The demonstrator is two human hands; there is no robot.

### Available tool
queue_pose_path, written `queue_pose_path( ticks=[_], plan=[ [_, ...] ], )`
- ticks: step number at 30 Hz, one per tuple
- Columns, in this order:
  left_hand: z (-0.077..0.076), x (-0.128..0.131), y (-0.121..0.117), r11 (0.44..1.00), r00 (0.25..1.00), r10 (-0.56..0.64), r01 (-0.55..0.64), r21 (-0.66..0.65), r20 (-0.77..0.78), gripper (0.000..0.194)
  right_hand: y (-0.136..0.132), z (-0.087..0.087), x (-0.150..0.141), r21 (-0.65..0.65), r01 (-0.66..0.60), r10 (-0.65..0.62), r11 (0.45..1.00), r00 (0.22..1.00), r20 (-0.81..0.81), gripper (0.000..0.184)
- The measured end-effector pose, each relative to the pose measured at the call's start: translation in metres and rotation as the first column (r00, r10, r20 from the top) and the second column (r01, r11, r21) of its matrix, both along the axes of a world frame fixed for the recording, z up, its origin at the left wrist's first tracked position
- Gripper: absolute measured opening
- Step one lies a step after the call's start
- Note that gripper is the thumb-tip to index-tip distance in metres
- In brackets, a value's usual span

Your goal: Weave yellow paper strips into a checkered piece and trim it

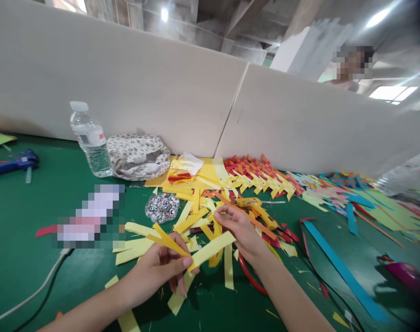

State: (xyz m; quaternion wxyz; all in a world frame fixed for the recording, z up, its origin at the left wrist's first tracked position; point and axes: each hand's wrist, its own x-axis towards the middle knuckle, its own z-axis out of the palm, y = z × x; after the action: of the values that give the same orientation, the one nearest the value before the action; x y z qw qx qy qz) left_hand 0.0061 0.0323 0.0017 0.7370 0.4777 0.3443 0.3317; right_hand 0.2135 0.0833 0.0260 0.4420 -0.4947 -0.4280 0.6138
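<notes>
My left hand [166, 263] pinches a few folded paper strips between thumb and fingers. A pale yellow strip [213, 249] sticks out to the right of the thumb, and a deeper yellow strip [170, 240] points up to the left. My right hand [239, 228] is closed, its thumb and forefinger pressed together at the top of a deep yellow strip [216, 258]. Loose strips [137, 250] in both yellows lie under and around the hands. Behind the right hand rests a yellow glue gun [265, 216]. Red handles [249, 274], perhaps of scissors, show partly beneath my right wrist.
On the green table [92, 286] are a bag of googly eyes [162, 207], a blurred phone [90, 216] on a cable, a water bottle [92, 143] and a patterned cloth bag [139, 157]. Woven paper fish [255, 175] line the white partition [161, 92]. Another person [350, 69] is beyond it.
</notes>
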Motion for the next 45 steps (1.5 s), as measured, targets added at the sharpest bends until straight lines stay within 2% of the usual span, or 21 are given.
queue_pose_path(
  ticks=[8, 18, 23, 25, 28, 33, 36, 40, 45],
  plan=[
    [-0.002, 0.002, -0.001, 0.998, 0.987, -0.055, 0.048, -0.046, -0.149, 0.025, -0.007, 0.004, -0.008, -0.036, -0.087, 0.088, 0.996, 0.995, 0.036, 0.031],
    [0.003, 0.002, -0.006, 0.979, 0.963, -0.165, 0.186, 0.082, -0.213, 0.019, -0.011, 0.007, -0.015, -0.08, -0.203, 0.213, 0.976, 0.965, 0.151, 0.038],
    [-0.003, 0.001, -0.006, 0.985, 0.954, -0.134, 0.157, 0.068, -0.267, 0.023, -0.014, 0.01, -0.004, -0.097, -0.377, 0.387, 0.921, 0.857, 0.341, 0.06],
    [-0.006, 0.001, -0.006, 0.983, 0.946, -0.133, 0.164, 0.084, -0.297, 0.027, -0.015, 0.009, -0.001, -0.091, -0.431, 0.429, 0.898, 0.808, 0.404, 0.063],
    [-0.006, 0.0, -0.006, 0.979, 0.94, -0.136, 0.175, 0.103, -0.312, 0.028, -0.015, 0.005, 0.001, -0.101, -0.491, 0.48, 0.865, 0.753, 0.449, 0.06],
    [-0.003, 0.0, -0.006, 0.973, 0.92, -0.156, 0.206, 0.104, -0.359, 0.029, -0.014, 0.001, 0.001, -0.145, -0.57, 0.561, 0.809, 0.674, 0.481, 0.044],
    [-0.004, 0.0, -0.006, 0.976, 0.932, -0.155, 0.196, 0.094, -0.328, 0.027, -0.014, 0.002, 0.0, -0.124, -0.53, 0.513, 0.839, 0.693, 0.506, 0.039],
    [-0.006, 0.001, -0.006, 0.982, 0.943, -0.145, 0.173, 0.07, -0.3, 0.023, -0.015, 0.004, -0.009, -0.034, -0.463, 0.426, 0.886, 0.782, 0.455, 0.024],
    [-0.005, 0.002, -0.006, 0.99, 0.982, -0.117, 0.127, 0.063, -0.151, 0.016, -0.018, 0.005, -0.018, 0.059, -0.381, 0.319, 0.923, 0.841, 0.437, 0.024]
  ],
)
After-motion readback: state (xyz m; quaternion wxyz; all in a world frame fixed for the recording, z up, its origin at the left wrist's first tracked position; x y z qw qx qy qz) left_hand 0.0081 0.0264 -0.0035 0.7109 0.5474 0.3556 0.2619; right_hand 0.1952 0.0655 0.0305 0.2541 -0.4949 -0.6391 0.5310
